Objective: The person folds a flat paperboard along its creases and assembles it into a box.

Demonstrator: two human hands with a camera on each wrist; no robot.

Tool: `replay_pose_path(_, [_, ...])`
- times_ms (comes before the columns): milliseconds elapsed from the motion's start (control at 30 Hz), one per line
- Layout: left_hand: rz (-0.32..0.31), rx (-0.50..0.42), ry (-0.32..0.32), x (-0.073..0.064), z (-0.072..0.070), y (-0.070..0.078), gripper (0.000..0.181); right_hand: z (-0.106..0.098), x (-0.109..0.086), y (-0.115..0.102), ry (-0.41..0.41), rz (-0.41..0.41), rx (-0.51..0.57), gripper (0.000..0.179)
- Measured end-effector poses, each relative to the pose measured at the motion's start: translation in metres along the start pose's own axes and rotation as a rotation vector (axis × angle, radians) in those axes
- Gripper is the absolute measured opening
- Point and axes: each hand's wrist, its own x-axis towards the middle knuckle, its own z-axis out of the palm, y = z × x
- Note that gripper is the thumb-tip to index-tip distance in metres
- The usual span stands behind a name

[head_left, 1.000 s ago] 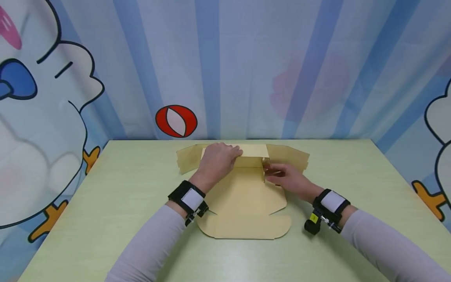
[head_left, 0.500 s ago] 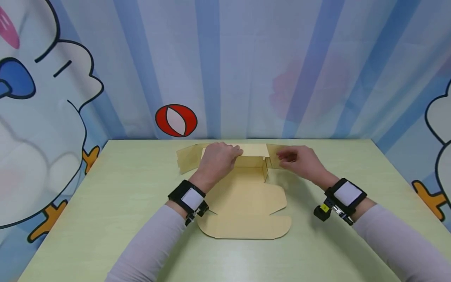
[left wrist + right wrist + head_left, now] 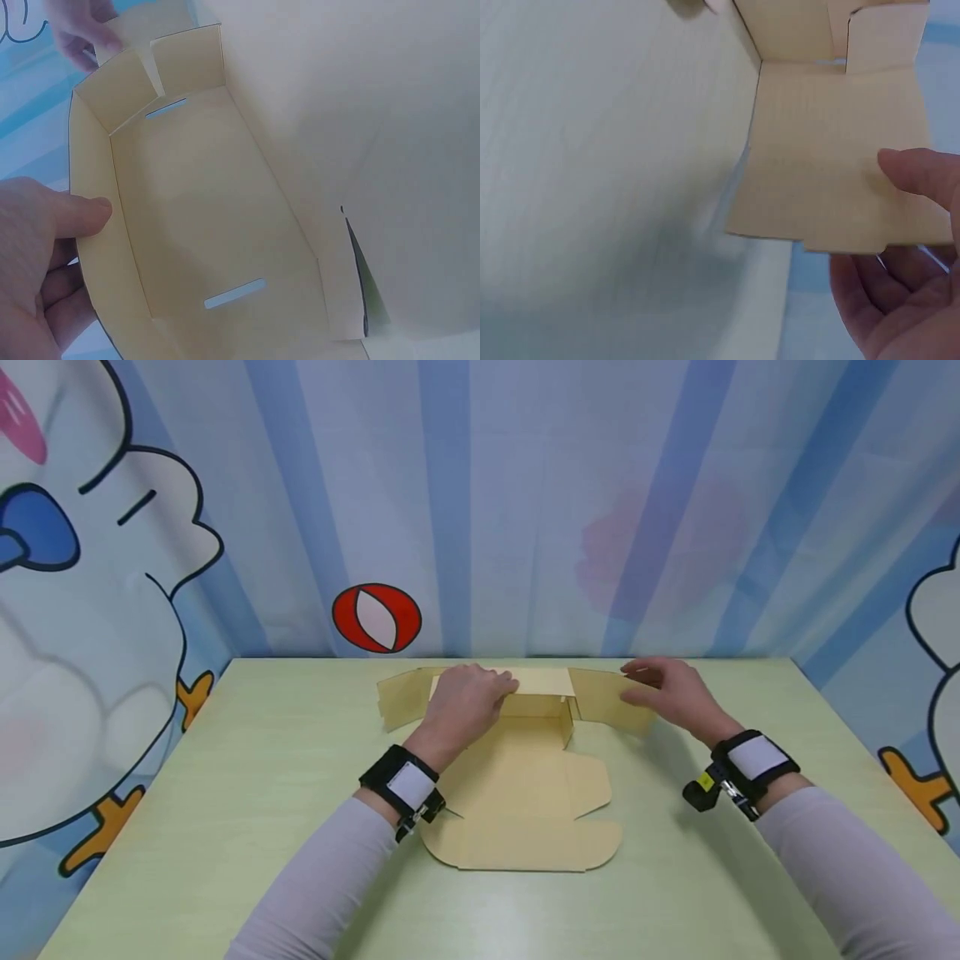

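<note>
A tan cardboard box (image 3: 517, 772), partly folded, lies on the table with its back wall standing and its lid part flat toward me. My left hand (image 3: 461, 702) grips the top of that back wall; in the left wrist view its thumb lies over the folded strip (image 3: 96, 150), fingers behind. At the far right, my right hand (image 3: 675, 689) holds the side flap (image 3: 600, 697), thumb on the near face and fingers behind it, as the right wrist view shows. A small tab (image 3: 885, 37) stands upright at the flap's inner end. The left side flap (image 3: 405, 697) sticks out untouched.
The pale table (image 3: 247, 810) ends at a blue striped curtain (image 3: 510, 510) just behind the box. Two narrow slots, one being the near slot (image 3: 235, 293), pierce the box's back panel. Each wrist wears a black strap, such as the right strap (image 3: 753, 760).
My right hand has left the inner right corner of the box and moved right and away along the side flap, now holding it farther out. The left hand stays put.
</note>
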Motion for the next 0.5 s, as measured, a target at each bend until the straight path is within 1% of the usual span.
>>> replay_pose_path(100, [0.004,0.001,0.002,-0.001,0.0,0.0,0.02,0.0,-0.001,0.01,-0.077,0.08,0.027,0.049])
replay_pose_path(167, [0.007,-0.002,0.006,0.0,0.0,0.0,0.02,0.0,-0.001,0.014,-0.105,0.094,0.042,0.045])
replay_pose_path(300, [0.005,-0.003,0.012,-0.001,0.0,0.0,0.02,0.0,-0.002,0.015,-0.134,0.064,0.085,0.03])
replay_pose_path(500, [0.007,-0.006,0.031,-0.002,0.0,0.0,0.018,-0.001,-0.008,0.01,-0.138,0.02,0.052,0.024])
